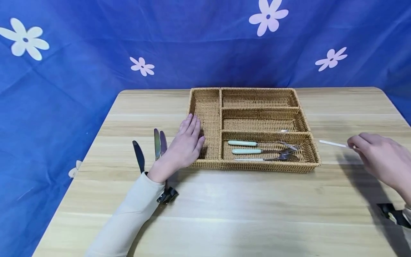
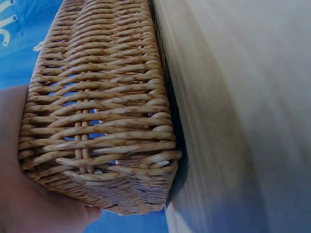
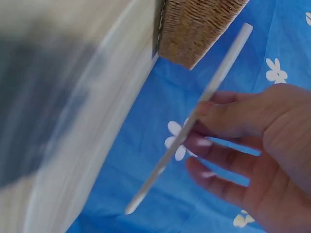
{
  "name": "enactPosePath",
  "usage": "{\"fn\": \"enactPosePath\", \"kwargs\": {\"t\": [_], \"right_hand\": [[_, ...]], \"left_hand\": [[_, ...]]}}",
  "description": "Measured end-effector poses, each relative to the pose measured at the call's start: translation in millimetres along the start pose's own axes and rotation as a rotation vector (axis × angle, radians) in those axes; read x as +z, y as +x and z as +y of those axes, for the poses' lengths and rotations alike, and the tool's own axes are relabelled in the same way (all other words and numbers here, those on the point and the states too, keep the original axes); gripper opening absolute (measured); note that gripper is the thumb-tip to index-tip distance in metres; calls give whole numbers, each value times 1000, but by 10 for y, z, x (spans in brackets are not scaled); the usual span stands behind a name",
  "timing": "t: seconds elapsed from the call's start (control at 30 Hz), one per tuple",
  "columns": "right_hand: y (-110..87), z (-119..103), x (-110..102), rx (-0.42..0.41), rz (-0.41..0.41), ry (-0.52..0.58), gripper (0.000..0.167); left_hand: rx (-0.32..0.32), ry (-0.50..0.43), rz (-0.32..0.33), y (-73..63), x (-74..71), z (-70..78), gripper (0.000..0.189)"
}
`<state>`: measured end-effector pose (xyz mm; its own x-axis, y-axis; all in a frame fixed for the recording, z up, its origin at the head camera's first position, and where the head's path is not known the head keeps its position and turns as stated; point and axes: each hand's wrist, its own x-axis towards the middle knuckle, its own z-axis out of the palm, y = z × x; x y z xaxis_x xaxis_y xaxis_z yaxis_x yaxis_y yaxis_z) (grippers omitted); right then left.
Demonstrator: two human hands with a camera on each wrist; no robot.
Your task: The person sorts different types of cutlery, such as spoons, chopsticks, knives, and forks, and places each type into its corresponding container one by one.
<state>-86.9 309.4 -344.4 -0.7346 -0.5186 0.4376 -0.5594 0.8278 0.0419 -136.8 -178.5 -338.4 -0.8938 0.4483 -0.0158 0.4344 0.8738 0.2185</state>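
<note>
My left hand (image 1: 187, 142) rests over the left rim of a wicker cutlery tray (image 1: 257, 166), near its front corner, with fairly straight fingers over the long left compartment. In the left wrist view, the hand (image 2: 29, 194) lies along the woven wall (image 2: 97, 111). Right of the tray, my right hand (image 1: 382, 157) holds a thin white stick (image 1: 334, 143). The right wrist view shows the stick (image 3: 221, 73) pinched between thumb and fingers around its middle, tilted. Three forks with pale green handles (image 1: 246, 151) lie side by side in the tray's front compartment.
Left of my left hand are several table knives: a black blade (image 1: 138, 156), a greenish blade (image 1: 157, 142) and a purplish blade (image 1: 163, 141), their lower parts hidden by my arm. A blue cloth with white flowers (image 1: 192, 43) hangs behind the wooden table (image 1: 224, 214).
</note>
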Motion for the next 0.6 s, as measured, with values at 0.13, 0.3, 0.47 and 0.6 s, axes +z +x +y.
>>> {"fn": "enactPosePath", "kwargs": {"t": [0.13, 0.3, 0.47, 0.6], "right_hand": [[200, -36, -62, -34, 2, 28, 36], [450, -58, -81, -67, -13, 20, 31], [711, -61, -76, -96, -21, 8, 25], [941, -72, -62, -103, -53, 21, 19]], "left_hand": [[-3, -9, -7, 9, -3, -7, 60], [-4, -3, -12, 8, -2, -12, 61], [1, 1, -14, 12, -2, -11, 61], [2, 8, -19, 16, 0, -9, 61]]}}
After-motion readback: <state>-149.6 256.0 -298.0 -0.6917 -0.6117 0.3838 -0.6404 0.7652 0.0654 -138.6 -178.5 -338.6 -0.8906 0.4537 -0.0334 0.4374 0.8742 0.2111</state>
